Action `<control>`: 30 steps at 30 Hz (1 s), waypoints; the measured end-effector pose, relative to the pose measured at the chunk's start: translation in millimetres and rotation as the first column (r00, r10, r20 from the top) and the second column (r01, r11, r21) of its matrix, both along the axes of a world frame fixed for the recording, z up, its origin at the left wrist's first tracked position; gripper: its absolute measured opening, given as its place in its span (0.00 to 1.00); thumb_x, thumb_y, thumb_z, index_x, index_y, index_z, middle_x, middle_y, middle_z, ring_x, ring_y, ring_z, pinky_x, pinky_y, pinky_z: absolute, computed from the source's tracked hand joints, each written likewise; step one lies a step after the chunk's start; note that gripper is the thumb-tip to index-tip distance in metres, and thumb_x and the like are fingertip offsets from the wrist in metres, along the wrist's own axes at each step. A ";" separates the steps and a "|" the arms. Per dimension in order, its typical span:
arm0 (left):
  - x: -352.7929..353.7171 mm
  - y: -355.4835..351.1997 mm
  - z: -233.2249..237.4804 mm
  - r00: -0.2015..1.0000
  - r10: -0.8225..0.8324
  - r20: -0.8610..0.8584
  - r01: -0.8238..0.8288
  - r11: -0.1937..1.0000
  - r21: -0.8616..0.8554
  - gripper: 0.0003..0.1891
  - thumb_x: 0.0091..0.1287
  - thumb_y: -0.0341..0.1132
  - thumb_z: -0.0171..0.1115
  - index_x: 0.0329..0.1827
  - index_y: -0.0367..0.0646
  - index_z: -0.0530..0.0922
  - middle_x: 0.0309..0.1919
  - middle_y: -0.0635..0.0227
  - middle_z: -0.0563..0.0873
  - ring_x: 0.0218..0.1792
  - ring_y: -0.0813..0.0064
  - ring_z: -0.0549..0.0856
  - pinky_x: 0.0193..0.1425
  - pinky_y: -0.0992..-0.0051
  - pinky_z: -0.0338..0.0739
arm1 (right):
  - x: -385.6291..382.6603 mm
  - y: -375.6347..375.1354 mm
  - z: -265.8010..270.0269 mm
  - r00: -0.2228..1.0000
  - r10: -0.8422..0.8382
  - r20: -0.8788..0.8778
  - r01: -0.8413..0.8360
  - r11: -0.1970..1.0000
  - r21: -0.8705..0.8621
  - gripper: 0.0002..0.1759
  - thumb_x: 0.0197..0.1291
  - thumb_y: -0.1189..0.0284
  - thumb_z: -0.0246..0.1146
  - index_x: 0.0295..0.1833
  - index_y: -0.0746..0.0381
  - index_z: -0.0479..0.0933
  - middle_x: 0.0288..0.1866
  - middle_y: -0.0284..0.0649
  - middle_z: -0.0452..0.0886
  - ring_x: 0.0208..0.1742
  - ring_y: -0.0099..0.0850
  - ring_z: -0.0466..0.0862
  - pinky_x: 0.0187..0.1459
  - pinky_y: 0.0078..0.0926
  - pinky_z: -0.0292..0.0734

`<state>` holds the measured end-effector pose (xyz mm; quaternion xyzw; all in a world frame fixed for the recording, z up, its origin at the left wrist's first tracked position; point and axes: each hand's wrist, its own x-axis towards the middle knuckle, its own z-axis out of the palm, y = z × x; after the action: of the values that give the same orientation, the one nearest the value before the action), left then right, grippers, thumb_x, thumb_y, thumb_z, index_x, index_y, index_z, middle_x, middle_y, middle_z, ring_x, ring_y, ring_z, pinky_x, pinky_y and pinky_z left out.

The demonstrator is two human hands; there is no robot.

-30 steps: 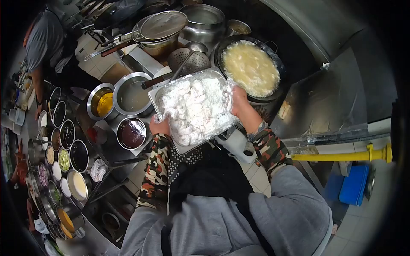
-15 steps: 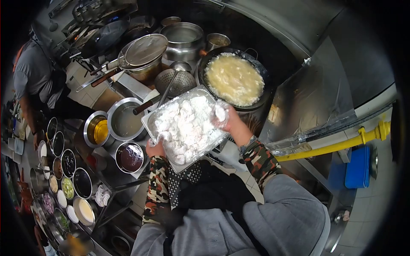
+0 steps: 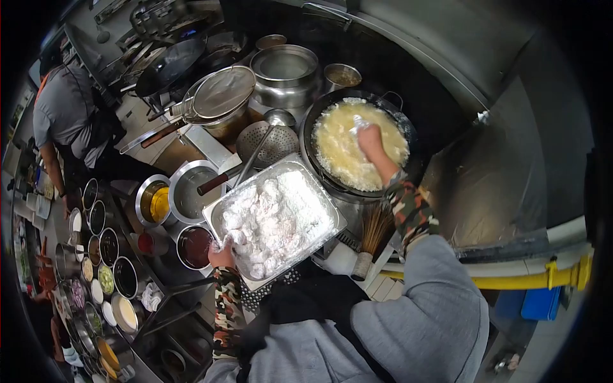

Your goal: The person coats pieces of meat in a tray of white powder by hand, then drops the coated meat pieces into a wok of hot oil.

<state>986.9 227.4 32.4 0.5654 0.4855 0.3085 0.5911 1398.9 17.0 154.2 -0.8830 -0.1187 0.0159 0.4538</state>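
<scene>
My left hand (image 3: pixel 221 253) is closed on the left rim of a rectangular metal tray (image 3: pixel 341 223). The tray holds white flour and several flour-coated pieces (image 3: pixel 258 220), whose kind I cannot make out. Over a black wok (image 3: pixel 309 131) full of pale, bubbling oil (image 3: pixel 341 163), my right hand (image 3: pixel 371 142) is closed round one flour-coated piece (image 3: pixel 359 124), low above the surface. Beside the tray's far edge lie a perforated strainer (image 3: pixel 271 142) and its dark handle.
Behind the strainer stand a large steel pot (image 3: pixel 284 67) and a mesh sieve (image 3: pixel 223 92) on another pot. A bamboo brush (image 3: pixel 371 239) is right of the tray. Bowls of sauces and ingredients fill the left counter. A co-worker (image 3: pixel 73 118) stands at far left.
My right hand has moved from the tray's right edge out over the wok, carrying a floured piece. My left hand still holds the tray.
</scene>
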 end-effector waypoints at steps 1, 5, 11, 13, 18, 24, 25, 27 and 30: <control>0.7 -1.6 0.9 1.000 0.014 -0.005 -0.014 1.000 -0.003 0.17 0.51 0.32 0.64 0.39 0.27 0.72 0.33 0.61 0.80 0.32 0.76 0.77 0.38 0.78 0.70 | 25.6 -3.0 -10.1 1.000 0.014 -0.005 -0.014 1.000 -0.003 0.16 0.51 0.67 0.53 0.35 0.73 0.70 0.30 0.54 0.75 0.31 0.44 0.76 0.32 0.38 0.70; -2.3 -7.6 7.4 1.000 -0.005 0.018 0.005 1.000 -0.012 0.13 0.53 0.29 0.61 0.37 0.29 0.73 0.31 0.63 0.80 0.31 0.77 0.77 0.37 0.79 0.70 | 126.2 -12.8 -62.3 0.940 0.269 0.212 -0.105 0.816 -0.569 0.21 0.53 0.60 0.51 0.34 0.70 0.73 0.34 0.56 0.75 0.36 0.49 0.76 0.39 0.41 0.70; -3.0 -11.9 7.3 1.000 0.006 -0.023 -0.005 0.999 0.038 0.13 0.52 0.30 0.62 0.37 0.31 0.74 0.31 0.63 0.81 0.32 0.76 0.78 0.39 0.79 0.70 | 109.3 -1.9 28.0 0.878 0.210 0.430 -0.030 0.921 -0.390 0.21 0.55 0.55 0.49 0.35 0.63 0.74 0.35 0.54 0.75 0.40 0.51 0.74 0.40 0.43 0.69; -3.4 -9.2 10.6 0.992 -0.004 -0.125 0.012 0.998 0.058 0.16 0.51 0.34 0.64 0.38 0.32 0.74 0.32 0.62 0.81 0.34 0.75 0.78 0.40 0.77 0.71 | 66.1 8.7 57.7 0.796 0.352 0.492 -0.159 0.906 -0.392 0.18 0.54 0.58 0.51 0.34 0.63 0.75 0.34 0.53 0.76 0.38 0.49 0.75 0.40 0.40 0.70; 8.3 -7.4 23.1 0.993 0.004 -0.116 -0.001 1.000 0.025 0.14 0.49 0.33 0.64 0.35 0.33 0.75 0.29 0.62 0.81 0.30 0.75 0.78 0.37 0.77 0.71 | -106.7 42.1 46.1 0.674 0.735 -0.075 -0.649 0.540 -0.536 0.09 0.46 0.72 0.54 0.33 0.62 0.76 0.31 0.47 0.77 0.34 0.42 0.77 0.39 0.35 0.71; 17.2 -19.2 62.3 0.998 0.006 -0.060 -0.001 0.997 0.078 0.13 0.48 0.29 0.64 0.34 0.32 0.74 0.28 0.63 0.81 0.28 0.75 0.78 0.35 0.78 0.71 | -199.4 88.3 -45.2 0.479 0.802 0.357 -0.540 0.590 -0.600 0.14 0.42 0.70 0.57 0.35 0.68 0.74 0.38 0.47 0.77 0.44 0.39 0.74 0.48 0.29 0.67; 14.8 -17.6 56.1 0.998 0.007 -0.059 -0.002 0.997 0.079 0.13 0.48 0.29 0.64 0.34 0.32 0.74 0.28 0.63 0.81 0.28 0.75 0.78 0.35 0.78 0.71 | -204.6 91.9 -49.4 0.338 0.866 0.368 -0.528 0.498 -0.688 0.11 0.40 0.76 0.54 0.32 0.66 0.75 0.37 0.45 0.78 0.45 0.37 0.74 0.48 0.27 0.67; 16.3 -11.0 34.3 0.998 -0.019 -0.055 0.026 0.990 0.141 0.12 0.48 0.28 0.63 0.35 0.33 0.74 0.28 0.63 0.81 0.28 0.76 0.78 0.35 0.78 0.71 | -199.5 88.3 -36.6 0.523 0.806 0.276 -0.565 0.571 -0.596 0.12 0.39 0.78 0.53 0.34 0.68 0.75 0.36 0.46 0.77 0.40 0.38 0.76 0.45 0.31 0.69; 14.3 -14.6 48.6 0.999 -0.010 -0.052 0.014 0.997 0.080 0.12 0.48 0.27 0.63 0.35 0.34 0.74 0.28 0.64 0.81 0.29 0.77 0.78 0.36 0.78 0.71 | -175.2 71.8 -12.0 0.808 0.548 -0.214 -0.572 0.817 -0.067 0.13 0.49 0.77 0.55 0.42 0.69 0.71 0.39 0.44 0.77 0.42 0.36 0.77 0.42 0.28 0.73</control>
<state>1001.1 212.7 81.0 0.5994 0.4845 0.3096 0.5570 1223.7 88.8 142.2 -0.8304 -0.3302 0.2386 0.3801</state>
